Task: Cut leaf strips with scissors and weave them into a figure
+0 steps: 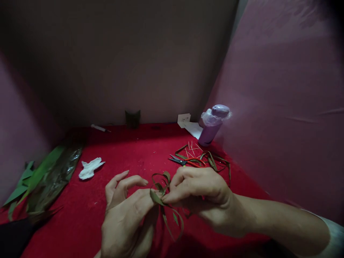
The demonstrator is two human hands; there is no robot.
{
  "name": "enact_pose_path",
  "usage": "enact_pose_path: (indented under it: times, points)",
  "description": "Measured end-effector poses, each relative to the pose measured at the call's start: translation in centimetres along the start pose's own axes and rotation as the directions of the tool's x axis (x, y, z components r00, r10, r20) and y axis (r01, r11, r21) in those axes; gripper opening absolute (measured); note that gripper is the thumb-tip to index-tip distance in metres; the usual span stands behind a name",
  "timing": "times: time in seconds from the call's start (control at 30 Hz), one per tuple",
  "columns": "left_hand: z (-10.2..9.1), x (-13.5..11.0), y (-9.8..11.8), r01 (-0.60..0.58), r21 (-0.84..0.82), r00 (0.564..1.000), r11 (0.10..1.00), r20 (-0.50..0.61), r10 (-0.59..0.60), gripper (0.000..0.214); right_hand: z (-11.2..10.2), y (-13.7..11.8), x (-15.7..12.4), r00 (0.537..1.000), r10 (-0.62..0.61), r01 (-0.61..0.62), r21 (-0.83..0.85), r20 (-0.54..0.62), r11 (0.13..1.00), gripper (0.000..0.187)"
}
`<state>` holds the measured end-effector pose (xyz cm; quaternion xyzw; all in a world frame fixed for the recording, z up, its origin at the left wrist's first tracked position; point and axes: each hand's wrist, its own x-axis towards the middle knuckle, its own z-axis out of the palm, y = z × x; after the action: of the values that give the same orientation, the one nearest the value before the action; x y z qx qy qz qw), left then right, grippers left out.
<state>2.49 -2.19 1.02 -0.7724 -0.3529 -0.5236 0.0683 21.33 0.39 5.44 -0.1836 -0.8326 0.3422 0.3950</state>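
Observation:
Both hands work on a small bundle of looped green leaf strips (161, 186) above a red cloth table (129, 154). My left hand (126, 211) holds the bundle from below, thumb and forefinger pinched on a strip, the other fingers raised. My right hand (199, 190) comes in from the right and pinches the same strips at their crossing. Loose strip ends hang down under the hands.
Red-handled scissors (188, 162), thin sticks (192, 147) and leaf offcuts (217, 161) lie behind my right hand. A purple bottle (212, 125) and white papers (189, 123) stand at the back right. A white tissue (90, 168) and long green leaves (40, 179) lie left.

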Motion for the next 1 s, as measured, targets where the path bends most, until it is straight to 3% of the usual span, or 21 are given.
enact_pose_path:
  times: [0.1,0.23,0.3,0.43,0.57,0.67,0.73,0.83,0.93,1.0]
  points:
    - [-0.03,-0.07,-0.05,-0.014,0.004,1.0,1.0,0.016,0.014,0.032,0.08,0.01,0.16,0.999,0.014,-0.016,-0.039,-0.047,0.999,0.011]
    - [-0.05,-0.1,-0.09,-0.016,0.007,1.0,1.0,0.015,0.016,0.03,-0.03,0.08,0.16,0.998,-0.059,0.062,-0.14,0.024,0.988,0.02]
    - [-0.05,-0.09,-0.11,-0.019,0.015,1.0,1.0,0.017,0.019,0.028,-0.13,0.0,0.15,0.998,-0.027,0.034,-0.138,0.05,0.99,0.022]
    - [-0.12,-0.14,-0.3,-0.028,0.021,0.999,0.999,0.036,0.027,0.028,-0.38,-0.23,0.29,0.98,0.185,-0.19,0.065,0.071,0.98,0.009]
    - [-0.25,-0.27,-0.48,-0.042,0.031,0.997,0.999,0.067,0.04,0.031,-0.45,0.07,0.39,0.901,0.416,-0.432,0.341,0.123,0.835,0.009]
    - [-0.19,-0.26,-0.35,-0.036,0.022,0.997,0.999,0.064,0.035,0.03,-0.33,0.34,0.31,0.862,0.486,-0.49,0.496,0.148,0.717,0.004]
    - [-0.06,-0.16,-0.17,-0.015,0.016,0.999,1.0,0.039,0.014,0.028,-0.26,0.24,0.24,0.853,0.5,-0.498,0.514,0.148,0.699,0.006]
    - [0.1,0.01,0.03,0.016,0.014,1.0,1.0,-0.008,-0.016,0.026,-0.23,-0.21,0.2,0.884,0.457,-0.457,0.381,0.096,0.804,0.008]
    - [0.04,0.05,-0.01,0.002,0.031,1.0,1.0,0.018,-0.003,0.029,-0.21,-0.44,0.26,0.967,0.255,-0.254,0.091,-0.003,0.963,0.016]
    - [-0.07,0.03,-0.08,-0.017,0.034,0.999,0.999,0.043,0.015,0.031,-0.13,-0.31,0.31,0.992,0.129,-0.129,-0.053,-0.003,0.99,0.023]
